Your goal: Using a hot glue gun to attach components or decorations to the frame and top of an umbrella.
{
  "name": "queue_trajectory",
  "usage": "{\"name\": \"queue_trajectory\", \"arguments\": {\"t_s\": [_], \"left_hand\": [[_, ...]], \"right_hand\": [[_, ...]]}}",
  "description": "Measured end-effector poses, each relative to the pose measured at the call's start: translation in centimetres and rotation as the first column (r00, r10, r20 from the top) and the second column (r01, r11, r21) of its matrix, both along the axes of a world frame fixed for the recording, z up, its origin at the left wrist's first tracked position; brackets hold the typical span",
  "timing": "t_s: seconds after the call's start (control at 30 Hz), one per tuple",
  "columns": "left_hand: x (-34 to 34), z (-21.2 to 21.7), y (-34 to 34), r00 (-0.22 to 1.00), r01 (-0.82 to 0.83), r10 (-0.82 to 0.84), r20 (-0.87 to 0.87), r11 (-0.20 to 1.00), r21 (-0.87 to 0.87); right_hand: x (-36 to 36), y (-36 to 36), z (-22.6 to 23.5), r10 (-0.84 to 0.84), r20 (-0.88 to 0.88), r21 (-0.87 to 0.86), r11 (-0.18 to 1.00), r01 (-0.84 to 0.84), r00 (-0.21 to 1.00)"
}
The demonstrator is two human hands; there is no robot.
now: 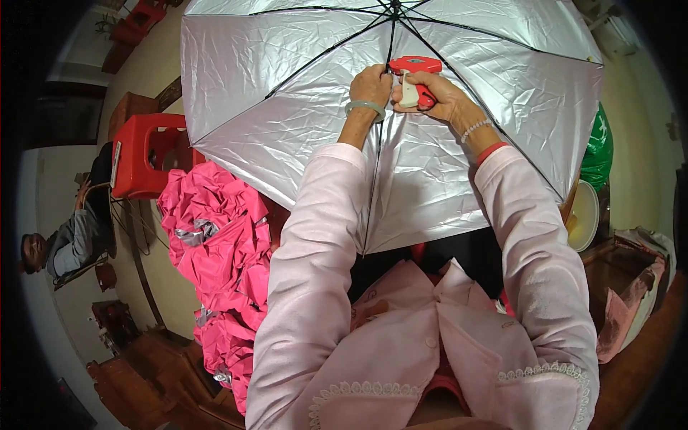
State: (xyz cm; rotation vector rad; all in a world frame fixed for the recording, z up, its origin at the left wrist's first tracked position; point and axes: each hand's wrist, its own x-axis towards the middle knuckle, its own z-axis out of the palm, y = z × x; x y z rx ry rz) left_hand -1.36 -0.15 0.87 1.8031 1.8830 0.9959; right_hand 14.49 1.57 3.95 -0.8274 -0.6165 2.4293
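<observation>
An opened umbrella [301,93] spreads across the upper middle with its silver inner side up and thin black ribs running out from the hub [395,8]. My left hand [371,86], a pale green bangle at its wrist, is closed on one of the ribs. What its fingertips pinch there is partly hidden. Just to its right, my right hand [446,99] wraps around the handle of a red and white tagging gun [416,66]. The gun's front end points left and lies against the same rib, by my left fingers.
A heap of crumpled pink cloth [215,244] with silver patches lies left of my arms. Beyond it stand a red plastic stool [136,158] and a seated person [72,240]. On the right are a green bag [596,150], a pale round tub [584,215] and wooden furniture.
</observation>
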Motion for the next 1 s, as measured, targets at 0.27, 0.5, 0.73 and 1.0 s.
{"name": "queue_trajectory", "arguments": {"t_s": [0.27,0.5,0.73,1.0], "left_hand": [[0.1,0.0,0.0,0.999,-0.032,0.032,0.02,0.999,0.001],[-0.3,-0.1,-0.2,1.0,-0.015,0.015,0.007,1.0,-0.003],[-2.0,0.0,1.2,0.972,0.196,-0.209,-0.103,0.973,-0.125],[-3.9,3.6,2.7,0.833,-0.099,0.134,-0.537,0.991,0.093]], "right_hand": [[0.2,0.1,0.1,-0.014,-0.008,0.044,0.999,0.015,1.0],[3.2,0.4,1.5,-0.003,0.117,0.151,0.988,-0.015,0.993],[5.4,2.3,2.2,-0.212,0.326,0.443,0.895,0.049,0.921],[4.3,1.5,1.1,-0.358,0.337,0.556,0.822,0.122,0.871]]}}
